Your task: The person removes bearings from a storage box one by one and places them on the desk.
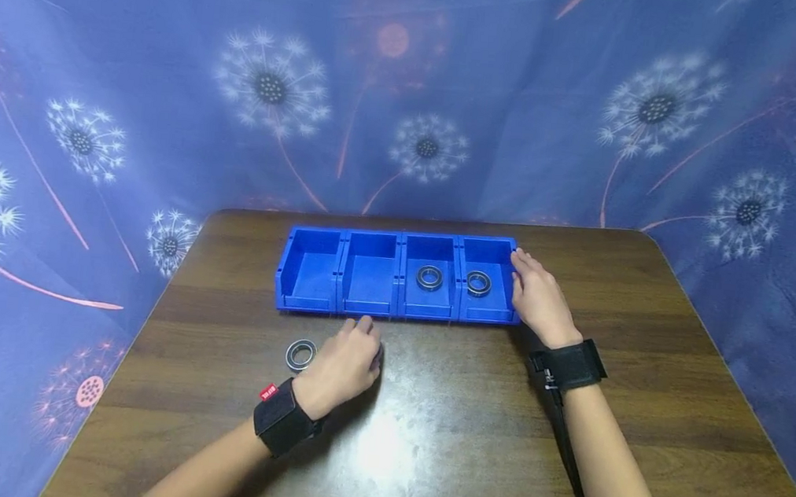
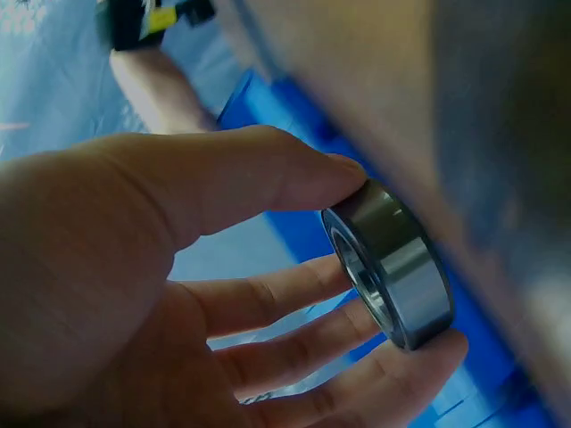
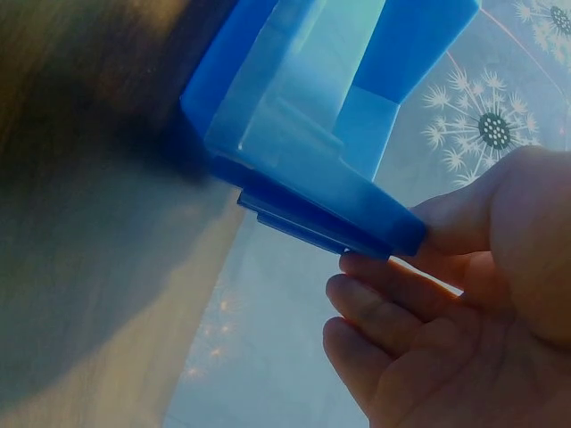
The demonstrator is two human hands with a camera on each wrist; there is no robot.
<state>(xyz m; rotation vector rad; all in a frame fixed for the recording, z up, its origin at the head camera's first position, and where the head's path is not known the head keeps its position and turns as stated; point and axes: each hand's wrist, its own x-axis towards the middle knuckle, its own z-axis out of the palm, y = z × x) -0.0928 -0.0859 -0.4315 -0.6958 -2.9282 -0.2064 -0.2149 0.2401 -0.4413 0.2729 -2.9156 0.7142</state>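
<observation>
Thumb and fingertips of my left hand (image 1: pixel 344 361) pinch a steel ball bearing (image 2: pixel 406 267) by its outer rim, over the table in front of the bins. In the head view that hand hides most of it. Another bearing (image 1: pixel 291 355) lies on the table just left of the hand. My right hand (image 1: pixel 544 301) grips the right side wall of a row of blue storage bins (image 1: pixel 367 307), thumb on one face and fingers on the other, as the right wrist view shows. Single bearings lie in the third bin (image 1: pixel 420 277) and the rightmost bin (image 1: pixel 469 284).
The joined bins stand toward the back of a brown wooden table (image 1: pixel 216 375), the two left ones holding nothing. A blue dandelion-patterned cloth (image 1: pixel 509 116) hangs behind. Black straps circle both wrists, and a dark cable (image 1: pixel 567 461) runs along the right forearm.
</observation>
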